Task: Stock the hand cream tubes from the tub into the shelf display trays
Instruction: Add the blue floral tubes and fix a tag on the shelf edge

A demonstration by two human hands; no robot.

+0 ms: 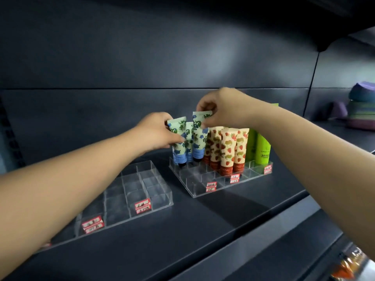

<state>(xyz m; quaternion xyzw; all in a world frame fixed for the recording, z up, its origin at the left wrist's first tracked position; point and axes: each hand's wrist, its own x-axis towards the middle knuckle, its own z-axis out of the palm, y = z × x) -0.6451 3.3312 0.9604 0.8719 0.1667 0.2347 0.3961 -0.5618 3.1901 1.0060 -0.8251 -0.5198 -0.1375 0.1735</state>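
Note:
A clear display tray [194, 185] on the dark shelf holds upright hand cream tubes. My left hand [154, 132] grips a blue-flower tube [178, 142] at the tray's back left, cap down in a slot. My right hand [221, 108] pinches the top of a second blue-flower tube [199, 138] just right of it; a third one [189, 142] stands between them. Strawberry-print tubes [228, 151] fill the middle columns and green tubes [261, 149] the right column. The tub is out of view.
A second clear divided tray [129, 191] with red price labels lies at the left of the shelf [203, 224], holding no tubes. Purple and green folded items [361, 106] sit at the far right. Colourful packets [349, 266] show on a lower shelf.

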